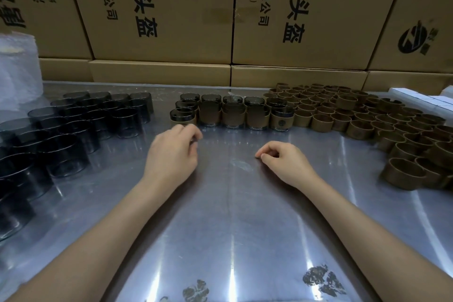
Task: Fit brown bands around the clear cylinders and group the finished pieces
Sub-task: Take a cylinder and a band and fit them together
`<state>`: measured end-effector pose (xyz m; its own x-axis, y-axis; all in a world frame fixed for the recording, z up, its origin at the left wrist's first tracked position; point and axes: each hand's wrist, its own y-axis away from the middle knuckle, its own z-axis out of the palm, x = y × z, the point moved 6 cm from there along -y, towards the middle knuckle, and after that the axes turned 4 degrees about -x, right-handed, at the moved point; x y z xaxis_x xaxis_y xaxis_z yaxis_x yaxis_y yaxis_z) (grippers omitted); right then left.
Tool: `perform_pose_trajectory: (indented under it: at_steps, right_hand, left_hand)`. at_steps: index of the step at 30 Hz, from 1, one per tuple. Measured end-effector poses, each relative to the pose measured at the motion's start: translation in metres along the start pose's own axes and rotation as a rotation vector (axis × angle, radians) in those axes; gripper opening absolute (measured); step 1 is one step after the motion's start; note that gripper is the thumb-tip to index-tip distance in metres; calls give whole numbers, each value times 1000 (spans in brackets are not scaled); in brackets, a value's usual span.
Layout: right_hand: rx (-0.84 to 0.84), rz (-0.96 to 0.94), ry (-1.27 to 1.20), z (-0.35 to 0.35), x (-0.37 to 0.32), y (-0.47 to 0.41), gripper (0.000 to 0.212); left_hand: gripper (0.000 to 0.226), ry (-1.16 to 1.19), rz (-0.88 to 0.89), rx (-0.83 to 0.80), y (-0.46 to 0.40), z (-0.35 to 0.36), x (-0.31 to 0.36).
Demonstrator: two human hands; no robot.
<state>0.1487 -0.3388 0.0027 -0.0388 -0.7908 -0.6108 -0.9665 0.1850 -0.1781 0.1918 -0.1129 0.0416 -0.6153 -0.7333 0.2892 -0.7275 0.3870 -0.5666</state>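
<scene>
From the head camera, both hands lie over the shiny metal table [228, 216] with fingers loosely curled. The left hand [172, 152] sits just in front of the banded cylinders [232, 113]; whether its fingertips touch the nearest one is unclear. The right hand [282, 159] rests near the table's middle, thumb against forefinger, holding nothing visible. Bare clear cylinders [73, 125] crowd the left side, loose brown bands [367, 117] the right, and the finished pieces stand between them, before stacked cardboard boxes [159, 12].
</scene>
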Motion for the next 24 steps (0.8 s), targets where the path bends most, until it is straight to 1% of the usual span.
perform_pose_trajectory:
  at_steps: [2, 3, 6, 7, 9, 11, 12, 16, 18, 19, 21, 24]
  right_hand:
    - [-8, -23, 19, 1, -2, 1, 5]
    - [-16, -44, 54, 2, -3, 1, 11]
    - [-93, -114, 192, 10, -11, 3, 64]
    - [-110, -133, 227, 12, -15, 3, 76]
    - [-115, -153, 271, 16, -18, 3, 86]
    - [-97, -170, 260, 16, -20, 3, 85]
    - [-84, -169, 210, 15, -19, 3, 82]
    - [-50, -158, -136, 10, -17, 4, 59]
    - [6, -168, -242, 6, -17, 4, 48]
    - [48, -173, -287, 3, -18, 4, 43]
    - [146, -183, -375, -4, -20, 5, 40]
    - [290, -218, -471, -14, -26, 9, 43]
  left_hand:
    - [16, 92, 85, -28, 3, 9, 21]
    - [17, 138, 111, -36, 5, 13, 30]
    - [17, 232, 166, -49, 6, 26, 51]
    - [18, 251, 177, -51, 5, 30, 56]
    - [18, 290, 168, -38, 1, 36, 62]
    - [18, 358, 139, -6, -1, 38, 69]
    - [19, 412, 118, 11, -2, 38, 72]
    - [24, 713, -17, 43, -3, 38, 65]
    - [23, 856, -95, 55, -5, 37, 54]
    - [21, 888, -119, 64, -6, 36, 49]
    - [21, 842, -122, 73, -8, 34, 45]
    - [25, 671, -78, 73, -7, 33, 45]
